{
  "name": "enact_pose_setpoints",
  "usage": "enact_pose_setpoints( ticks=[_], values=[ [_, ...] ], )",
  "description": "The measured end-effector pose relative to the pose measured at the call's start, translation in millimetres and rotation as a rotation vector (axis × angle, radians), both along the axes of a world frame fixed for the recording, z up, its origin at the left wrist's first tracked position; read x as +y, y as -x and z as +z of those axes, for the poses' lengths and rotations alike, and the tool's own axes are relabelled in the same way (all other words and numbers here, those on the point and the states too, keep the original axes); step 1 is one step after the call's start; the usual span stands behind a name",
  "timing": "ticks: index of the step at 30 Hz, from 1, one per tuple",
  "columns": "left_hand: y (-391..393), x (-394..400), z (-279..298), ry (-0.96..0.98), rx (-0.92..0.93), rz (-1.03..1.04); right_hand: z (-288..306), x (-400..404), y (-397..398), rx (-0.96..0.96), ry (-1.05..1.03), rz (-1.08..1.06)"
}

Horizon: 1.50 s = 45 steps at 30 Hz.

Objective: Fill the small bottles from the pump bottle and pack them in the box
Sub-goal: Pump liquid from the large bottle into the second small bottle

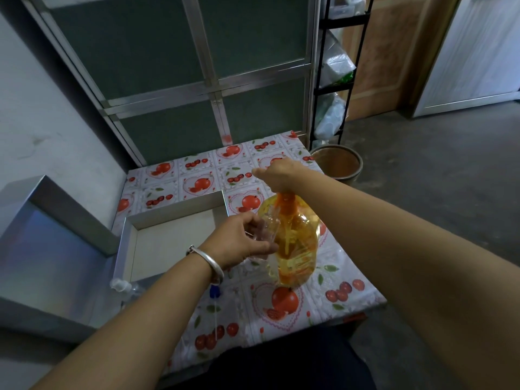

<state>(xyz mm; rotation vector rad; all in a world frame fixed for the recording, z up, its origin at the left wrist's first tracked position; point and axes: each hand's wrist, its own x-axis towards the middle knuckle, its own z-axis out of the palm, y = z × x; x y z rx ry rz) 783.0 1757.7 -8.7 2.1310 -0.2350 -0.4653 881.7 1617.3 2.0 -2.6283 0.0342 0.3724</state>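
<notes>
Under the right grip (277,175), the pump bottle (295,243) is getting pressed; the left grip (239,240) is holding a small bottle (268,229) beside it.

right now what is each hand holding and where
Left hand grips a small clear plastic bottle by its body; right hand holds the big yellow pump bottle's orange pump top.

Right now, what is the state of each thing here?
Pump bottle: upright, holding yellow liquid.
Small bottle: clear, held at the pump.
Box: open, nothing visible inside.
Left hand: grips the small bottle.
Right hand: on the pump head.
</notes>
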Motion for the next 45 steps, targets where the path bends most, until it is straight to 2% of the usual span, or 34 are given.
enact_pose_setpoints(
  ticks=[6,13,18,23,30,35,41,45],
  values=[
    [-0.5,0.1,-1.9,-0.015,-0.013,0.004,-6.5,-0.4,2.3,-0.104,0.019,-0.055],
    [-0.5,1.6,0.0,-0.037,-0.025,0.002,-3.2,-0.2,-0.6,-0.006,-0.014,-0.022],
    [-0.6,0.5,-1.1,-0.033,-0.026,-0.002,-5.8,-0.4,5.4,-0.117,0.048,-0.027],
    [-0.1,0.5,-0.1,-0.06,-0.041,-0.003,0.6,-0.3,4.5,-0.024,0.027,0.003],
    [-0.7,-0.8,-2.5,-0.07,-0.034,-0.019,-5.2,-0.1,4.9,-0.115,0.02,-0.044],
    [-0.2,-1.2,1.3,-0.07,-0.035,-0.018,1.2,0.0,4.3,-0.014,-0.013,-0.023],
    [-2.9,1.2,-2.1,-0.076,-0.03,-0.004,-2.6,0.0,6.3,-0.085,0.005,-0.062],
    [-2.4,1.9,-4.0,-0.078,-0.039,-0.002,2.3,-0.4,6.8,-0.027,0.01,-0.01]
  ],
)
